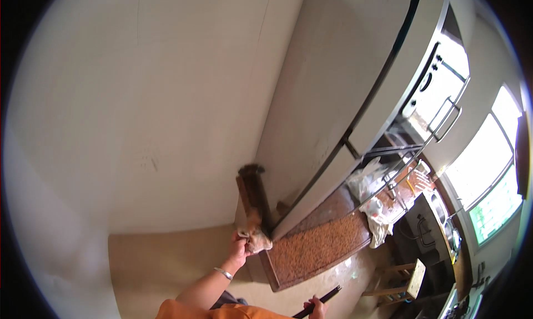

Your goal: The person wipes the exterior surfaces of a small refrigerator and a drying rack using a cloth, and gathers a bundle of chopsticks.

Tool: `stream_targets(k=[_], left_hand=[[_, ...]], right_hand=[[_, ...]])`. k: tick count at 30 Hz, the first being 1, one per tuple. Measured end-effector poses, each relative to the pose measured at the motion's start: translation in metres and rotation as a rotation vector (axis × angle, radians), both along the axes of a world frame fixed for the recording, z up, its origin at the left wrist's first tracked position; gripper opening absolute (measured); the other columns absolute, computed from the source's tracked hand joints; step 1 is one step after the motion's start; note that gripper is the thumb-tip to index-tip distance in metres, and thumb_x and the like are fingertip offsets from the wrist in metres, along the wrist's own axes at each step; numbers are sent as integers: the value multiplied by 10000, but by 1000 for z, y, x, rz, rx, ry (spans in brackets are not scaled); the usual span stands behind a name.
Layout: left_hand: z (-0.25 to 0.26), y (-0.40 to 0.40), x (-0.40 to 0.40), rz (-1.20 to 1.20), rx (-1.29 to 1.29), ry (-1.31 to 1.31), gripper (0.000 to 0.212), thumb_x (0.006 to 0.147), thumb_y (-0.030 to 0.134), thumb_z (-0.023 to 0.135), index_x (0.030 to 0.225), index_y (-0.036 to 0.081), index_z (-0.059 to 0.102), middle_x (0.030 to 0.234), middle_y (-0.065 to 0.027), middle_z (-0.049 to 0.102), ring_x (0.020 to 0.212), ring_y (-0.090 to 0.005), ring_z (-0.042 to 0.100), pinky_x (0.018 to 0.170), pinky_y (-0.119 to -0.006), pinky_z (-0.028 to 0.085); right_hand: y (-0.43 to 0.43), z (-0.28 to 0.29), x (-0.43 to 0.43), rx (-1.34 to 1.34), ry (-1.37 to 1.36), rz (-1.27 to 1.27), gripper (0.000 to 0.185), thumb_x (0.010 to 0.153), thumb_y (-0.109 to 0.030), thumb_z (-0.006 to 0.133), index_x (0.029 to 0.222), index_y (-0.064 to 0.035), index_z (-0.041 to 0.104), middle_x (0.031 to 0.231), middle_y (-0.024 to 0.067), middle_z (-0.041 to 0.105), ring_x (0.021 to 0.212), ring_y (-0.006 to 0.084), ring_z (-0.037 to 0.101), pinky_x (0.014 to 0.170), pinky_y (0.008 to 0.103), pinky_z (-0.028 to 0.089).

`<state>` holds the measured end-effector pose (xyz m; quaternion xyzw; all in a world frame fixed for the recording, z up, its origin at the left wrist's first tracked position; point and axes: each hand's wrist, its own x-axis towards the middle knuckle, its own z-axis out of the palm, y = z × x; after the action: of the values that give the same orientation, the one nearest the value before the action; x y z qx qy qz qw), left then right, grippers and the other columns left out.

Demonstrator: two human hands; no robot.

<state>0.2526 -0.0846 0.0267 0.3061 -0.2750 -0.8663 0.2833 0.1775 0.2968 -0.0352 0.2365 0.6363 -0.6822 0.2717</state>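
Note:
My left hand (pixel 239 249), with a silver bracelet at the wrist, grips a crumpled pale cloth (pixel 257 240) at the corner of the granite counter (pixel 320 248). The cloth is beside the lower edge of a tall steel refrigerator (pixel 329 82). Beyond the cloth, a narrow brown surface with a dark item (pixel 251 169) at its far end lies between the wall and the refrigerator; what the item is cannot be told. At the bottom edge, my right hand (pixel 318 307) is closed around a slim black rod (pixel 331 295), whose lower part is cut off by the frame.
Plastic bags (pixel 370 186) lie on the counter past the refrigerator, with a white cloth or bag (pixel 379 229) hanging over its edge. A wooden stool (pixel 416 278) stands on the floor at right, near a sink (pixel 438 206). A plain wall (pixel 166 111) fills the left side.

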Motion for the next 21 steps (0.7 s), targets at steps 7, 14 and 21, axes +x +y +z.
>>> stream_targets(k=[7,14,21], left_hand=[[242,-124,-58,9,-967,462,139,917,49,575,1053,42,598,1001,-28,592,843,-131,587,708,-233,529],[500,-107,-104,716,-2184,431,283,800,305,651,1036,149,656,1076,-118,540,1057,-334,479,919,-497,340],[512,-184,-168,867,-1601,354,248,857,104,582,1097,45,609,1262,-270,493,1092,-442,512,923,-471,436]], right_hand=[[-84,3,19,45,137,-101,309,841,-351,691,797,-53,620,565,45,537,464,172,480,462,313,400],[-132,13,34,32,181,-150,343,834,-356,691,738,-30,640,580,48,554,449,157,465,433,315,374],[-166,25,31,-33,219,-154,324,836,-344,694,753,-37,629,570,46,543,447,161,463,435,313,380]])
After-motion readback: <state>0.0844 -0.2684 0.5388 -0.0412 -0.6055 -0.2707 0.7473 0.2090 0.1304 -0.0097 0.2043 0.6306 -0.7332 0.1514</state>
